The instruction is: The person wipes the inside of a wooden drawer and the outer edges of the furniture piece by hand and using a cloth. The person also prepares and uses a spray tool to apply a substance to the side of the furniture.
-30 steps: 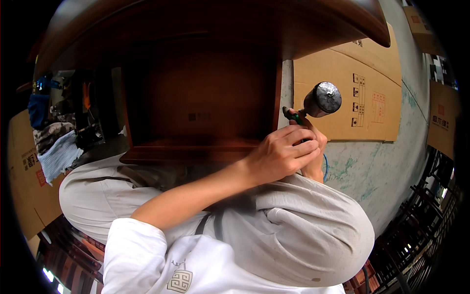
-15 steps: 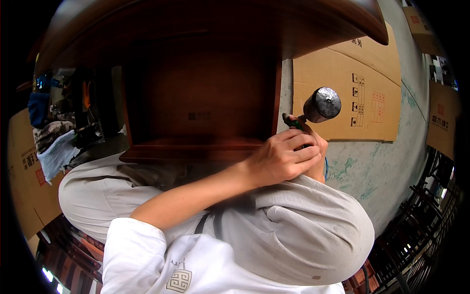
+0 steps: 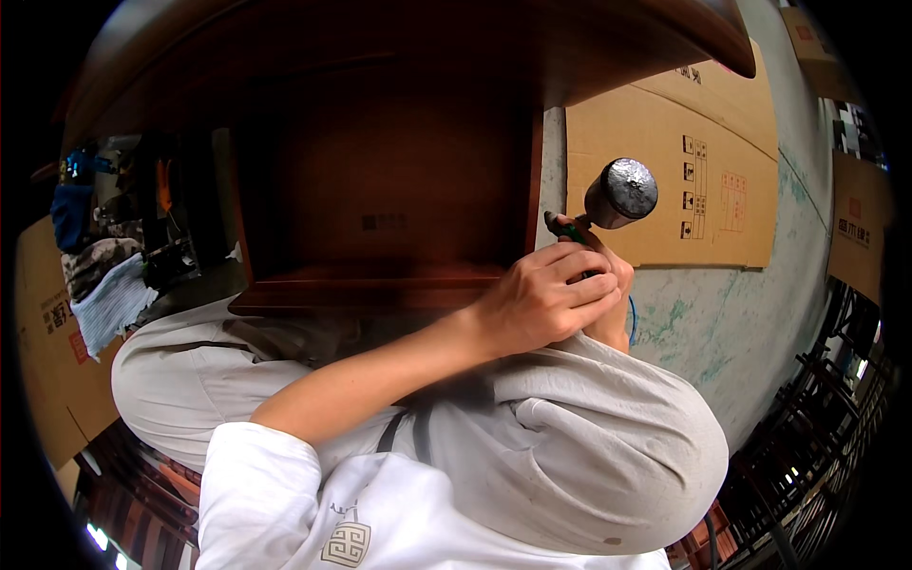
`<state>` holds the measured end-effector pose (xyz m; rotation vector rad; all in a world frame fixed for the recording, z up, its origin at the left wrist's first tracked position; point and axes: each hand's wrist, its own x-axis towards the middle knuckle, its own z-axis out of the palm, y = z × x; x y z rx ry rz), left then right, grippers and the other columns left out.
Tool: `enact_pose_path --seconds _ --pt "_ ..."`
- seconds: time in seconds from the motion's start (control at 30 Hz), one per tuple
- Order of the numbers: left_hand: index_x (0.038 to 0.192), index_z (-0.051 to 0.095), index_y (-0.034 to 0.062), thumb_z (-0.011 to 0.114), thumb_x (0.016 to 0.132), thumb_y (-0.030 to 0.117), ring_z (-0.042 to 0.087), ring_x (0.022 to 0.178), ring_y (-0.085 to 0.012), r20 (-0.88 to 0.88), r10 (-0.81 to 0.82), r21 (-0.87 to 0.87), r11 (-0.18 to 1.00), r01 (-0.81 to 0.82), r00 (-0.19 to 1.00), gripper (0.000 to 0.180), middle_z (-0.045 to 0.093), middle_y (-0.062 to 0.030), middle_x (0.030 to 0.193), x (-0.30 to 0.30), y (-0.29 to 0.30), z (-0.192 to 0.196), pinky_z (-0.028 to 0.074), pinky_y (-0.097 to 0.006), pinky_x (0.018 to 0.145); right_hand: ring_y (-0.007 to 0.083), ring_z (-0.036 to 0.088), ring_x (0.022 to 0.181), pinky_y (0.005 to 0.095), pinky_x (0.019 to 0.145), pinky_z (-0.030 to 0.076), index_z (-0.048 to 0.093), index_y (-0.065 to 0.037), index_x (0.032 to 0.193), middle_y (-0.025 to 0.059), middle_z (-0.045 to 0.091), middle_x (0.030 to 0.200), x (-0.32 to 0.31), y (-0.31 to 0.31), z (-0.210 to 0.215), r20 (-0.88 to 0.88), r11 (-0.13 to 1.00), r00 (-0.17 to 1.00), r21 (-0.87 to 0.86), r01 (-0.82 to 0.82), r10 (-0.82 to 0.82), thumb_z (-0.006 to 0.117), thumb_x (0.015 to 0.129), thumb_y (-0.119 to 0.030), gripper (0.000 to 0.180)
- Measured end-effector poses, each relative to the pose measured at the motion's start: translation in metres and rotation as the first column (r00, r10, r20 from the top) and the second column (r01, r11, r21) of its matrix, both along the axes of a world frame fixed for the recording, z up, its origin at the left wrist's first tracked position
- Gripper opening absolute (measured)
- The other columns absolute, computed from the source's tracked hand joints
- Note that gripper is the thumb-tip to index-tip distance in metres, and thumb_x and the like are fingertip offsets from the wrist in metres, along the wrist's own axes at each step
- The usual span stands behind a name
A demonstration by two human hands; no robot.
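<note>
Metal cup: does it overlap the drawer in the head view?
No, the metal cup appears to the right of the drawer, against the flat cardboard.

You hold a spray gun point(image 3: 568, 230), dark and green, partly hidden, just right of the boxlike wooden piece point(image 3: 380, 294); its silver-topped cup point(image 3: 622, 194) tilts away from that piece.

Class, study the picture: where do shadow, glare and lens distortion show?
In the head view, deep shadow fills the wooden drawer; in the head view, bright glare speckles the end of the metal cup above the hands; also in the head view, fisheye distortion bows the tabletop, and the corners fall to black.
</note>
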<state>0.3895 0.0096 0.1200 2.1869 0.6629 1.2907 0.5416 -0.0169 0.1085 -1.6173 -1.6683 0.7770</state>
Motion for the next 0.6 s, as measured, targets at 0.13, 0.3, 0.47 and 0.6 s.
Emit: enact_pose_path --seconds 0.13,0.3,0.47,0.6 --pt "0.101 0.077 0.0034 0.076 0.076 0.006 0.068 0.106 -0.0234 0.004 0.003 -0.001 1.0 -0.003 1.0 0.026 0.07 -0.0034 0.107 -0.0003 0.0003 -0.0017 0.062 -0.039 0.085 0.0235 0.076 0.084 0.0321 0.076 0.059 0.073 -0.005 0.129 0.0116 0.078 0.098 -0.0016 0.0004 -0.0002 -0.032 0.999 0.999 -0.03 0.011 -0.012 0.063 0.091 -0.008 0.039" --pt "0.102 0.076 0.0033 0.076 0.075 0.006 0.068 0.105 -0.0237 0.0 -0.001 0.001 1.0 0.001 1.0 0.027 0.07 -0.0035 0.107 -0.001 0.0018 -0.0009 0.062 -0.04 0.084 0.0236 0.076 0.083 0.0322 0.076 0.059 0.073 -0.005 0.129 0.0114 0.078 0.098 -0.0015 0.0011 -0.0022 -0.046 1.0 0.999 -0.012 0.013 -0.014 0.063 0.091 -0.008 0.039" --pt "0.101 0.076 0.0029 0.076 0.076 0.005 0.069 0.105 -0.0241 -0.013 0.004 -0.01 1.0 -0.004 1.0 0.026 0.07 -0.0038 0.108 -0.0021 0.0018 -0.0005 0.062 -0.04 0.084 0.0235 0.076 0.083 0.0324 0.076 0.059 0.073 -0.005 0.129 0.0121 0.078 0.098 -0.0019 0.0019 -0.0025 -0.048 1.0 0.999 -0.019 -0.004 0.003 0.063 0.092 -0.008 0.038" --pt "0.101 0.076 0.0026 0.076 0.076 0.005 0.069 0.106 -0.0242 -0.014 0.011 -0.009 1.0 -0.011 1.0 0.025 0.07 -0.0038 0.108 -0.0029 0.0034 -0.002 0.062 -0.04 0.085 0.0232 0.076 0.083 0.0325 0.076 0.059 0.073 -0.005 0.129 0.0129 0.078 0.098 -0.0029 0.0052 -0.0059 -0.025 1.0 1.0 0.0 -0.005 0.005 0.063 0.092 -0.007 0.039"
